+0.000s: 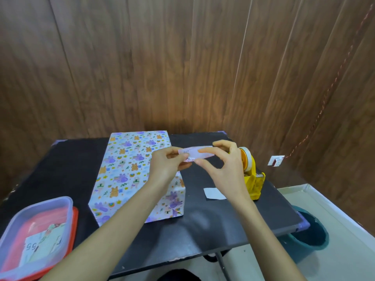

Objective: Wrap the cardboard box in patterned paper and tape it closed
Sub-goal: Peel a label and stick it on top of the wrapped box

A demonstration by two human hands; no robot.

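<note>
left hand (168,163) and right hand (225,168) both pinch a small slip (195,153) above the wrapped box (138,175) on the table (203,220); if it's sticky it might fold onto itself or land crooked imo

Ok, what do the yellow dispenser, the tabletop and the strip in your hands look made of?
Yellow dispenser: moulded plastic, slightly glossy, with highlights on its edges. Tabletop: dark matte board, probably laminate; chipped pale at the front edge. Strip: thin, pale pink, semi-translucent with writing, likely tape or paper; unclear which.
</note>
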